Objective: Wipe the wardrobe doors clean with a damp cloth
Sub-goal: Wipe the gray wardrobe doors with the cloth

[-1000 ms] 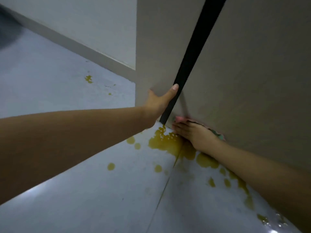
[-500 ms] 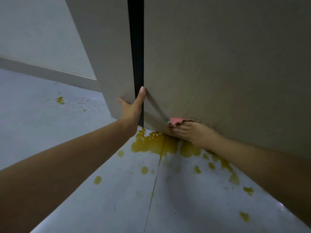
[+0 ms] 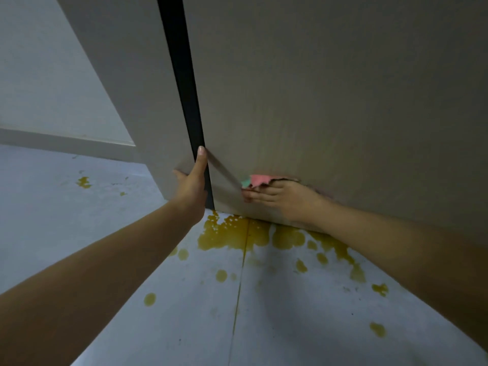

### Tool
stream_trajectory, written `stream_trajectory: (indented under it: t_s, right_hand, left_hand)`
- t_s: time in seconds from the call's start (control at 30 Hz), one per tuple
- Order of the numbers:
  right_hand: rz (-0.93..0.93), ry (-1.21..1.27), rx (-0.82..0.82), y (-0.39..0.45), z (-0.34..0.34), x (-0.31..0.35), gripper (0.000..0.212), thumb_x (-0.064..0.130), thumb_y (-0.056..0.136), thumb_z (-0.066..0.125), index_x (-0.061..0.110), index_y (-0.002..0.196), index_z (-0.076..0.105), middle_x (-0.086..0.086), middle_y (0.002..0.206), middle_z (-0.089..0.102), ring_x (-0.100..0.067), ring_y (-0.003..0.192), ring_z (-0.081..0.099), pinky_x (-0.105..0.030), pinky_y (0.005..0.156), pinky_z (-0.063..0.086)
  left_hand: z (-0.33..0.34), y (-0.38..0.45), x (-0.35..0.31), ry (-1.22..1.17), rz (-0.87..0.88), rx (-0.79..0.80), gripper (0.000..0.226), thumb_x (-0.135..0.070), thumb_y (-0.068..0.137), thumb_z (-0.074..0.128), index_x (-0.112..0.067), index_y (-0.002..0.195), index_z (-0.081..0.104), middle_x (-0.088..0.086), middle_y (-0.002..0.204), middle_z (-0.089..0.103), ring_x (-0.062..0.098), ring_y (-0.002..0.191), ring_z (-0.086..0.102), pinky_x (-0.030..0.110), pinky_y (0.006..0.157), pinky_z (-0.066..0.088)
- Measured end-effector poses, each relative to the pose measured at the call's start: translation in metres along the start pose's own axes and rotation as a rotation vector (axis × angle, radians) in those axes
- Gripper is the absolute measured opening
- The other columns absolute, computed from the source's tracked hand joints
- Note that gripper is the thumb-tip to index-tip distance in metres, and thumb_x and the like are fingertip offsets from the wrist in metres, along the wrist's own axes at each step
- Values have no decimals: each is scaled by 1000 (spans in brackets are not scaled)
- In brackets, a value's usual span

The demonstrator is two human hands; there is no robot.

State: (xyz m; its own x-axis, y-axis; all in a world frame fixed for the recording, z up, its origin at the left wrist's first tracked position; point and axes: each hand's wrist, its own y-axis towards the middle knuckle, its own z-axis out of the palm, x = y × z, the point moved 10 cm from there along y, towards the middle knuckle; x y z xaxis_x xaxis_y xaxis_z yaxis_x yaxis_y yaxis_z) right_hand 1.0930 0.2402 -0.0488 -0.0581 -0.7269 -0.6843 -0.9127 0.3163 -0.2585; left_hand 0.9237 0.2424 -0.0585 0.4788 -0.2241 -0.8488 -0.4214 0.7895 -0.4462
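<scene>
Two beige wardrobe doors fill the upper view: a right door (image 3: 330,88) and a narrower left door (image 3: 137,75), parted by a dark gap (image 3: 182,75). My right hand (image 3: 280,198) presses a pink and green cloth (image 3: 254,180) flat against the bottom of the right door, near its left edge; most of the cloth is hidden under the fingers. My left hand (image 3: 192,183) grips the bottom edge of the left door at the gap, thumb pointing up along the dark strip.
A yellow-brown spill (image 3: 237,233) pools on the pale tiled floor (image 3: 184,313) right below the doors, with several droplets spread to the right and left. A white wall with a skirting board (image 3: 66,141) stands at the back left.
The view has swung from tilted to upright and drawn closer. My right hand with the cloth has risen a little on the door. My left hand still holds the door edge.
</scene>
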Motion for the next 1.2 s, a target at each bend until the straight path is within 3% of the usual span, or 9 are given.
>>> stream_trajectory:
  t_s: [0.1, 0.23, 0.4, 0.53, 0.6, 0.7, 0.93, 1.07, 1.2]
  right_hand:
    - [164, 2, -148, -33, -19, -34, 89, 35, 65, 65, 23, 147, 32, 9, 151, 34, -5, 136, 35, -23, 111, 11]
    - [361, -43, -261, -63, -32, -58, 56, 14, 93, 24, 20, 149, 29, 7, 155, 26, -14, 146, 6, -31, 117, 2]
    - [211, -39, -132, 5, -23, -19, 68, 7, 75, 28, 23, 138, 49, 11, 145, 43, -3, 129, 45, -28, 108, 21]
    - [11, 44, 6, 43, -17, 5, 72, 14, 80, 15, 26, 150, 24, 14, 155, 18, -2, 141, 23, -28, 114, 8]
    - [129, 53, -81, 34, -42, -25, 65, 23, 75, 37, 33, 140, 44, 18, 145, 38, 3, 127, 44, -23, 103, 18]
    - [352, 3, -301, -6, -78, -79, 92, 39, 66, 72, 23, 147, 31, 7, 153, 30, -7, 138, 31, -27, 112, 10]
    - [593, -111, -479, -38, -100, -99, 57, 21, 92, 28, 20, 149, 27, 2, 158, 17, -18, 147, 4, -41, 116, 0]
    - [396, 112, -423, 24, -84, -63, 71, -2, 74, 33, 15, 143, 36, 3, 150, 38, -13, 138, 34, -29, 110, 26]
    - [346, 205, -440, 27, -98, -71, 77, 9, 67, 59, 16, 141, 39, 4, 146, 43, -11, 128, 49, -28, 100, 42]
  left_hand:
    - [1, -1, -4, -14, 8, 2, 105, -60, 74, 69, -29, 152, 6, -8, 154, 28, 17, 140, 31, 49, 113, 28]
    - [0, -2, -6, -29, -1, 28, 98, -58, 79, 64, -28, 152, 6, -7, 156, 24, 19, 142, 26, 48, 115, 25]
    - [1, -3, -4, -46, -22, 35, 93, -60, 78, 63, -30, 151, 13, -9, 153, 30, 18, 140, 29, 48, 114, 27]
    - [6, -6, -8, -39, -32, 75, 110, -69, 63, 63, -28, 152, 13, -7, 154, 29, 18, 142, 25, 46, 113, 26]
    - [8, -8, -11, -36, -24, 107, 127, -78, 46, 69, -29, 151, 17, -6, 152, 34, 19, 140, 30, 48, 113, 27]
    - [8, -8, -12, -42, -29, 122, 142, -85, 28, 71, -32, 150, 20, -4, 148, 40, 21, 134, 40, 51, 112, 30]
    - [11, -13, -16, -59, -51, 148, 131, -81, 42, 71, -25, 150, 21, -3, 150, 37, 18, 137, 36, 43, 111, 31]
    - [12, -19, -17, -47, -49, 165, 124, -81, 48, 69, -26, 149, 23, -5, 146, 42, 11, 125, 46, 32, 93, 43]
    - [16, -23, -26, -55, -22, 152, 123, -81, 51, 67, -25, 150, 22, -3, 147, 41, 14, 127, 46, 28, 86, 46]
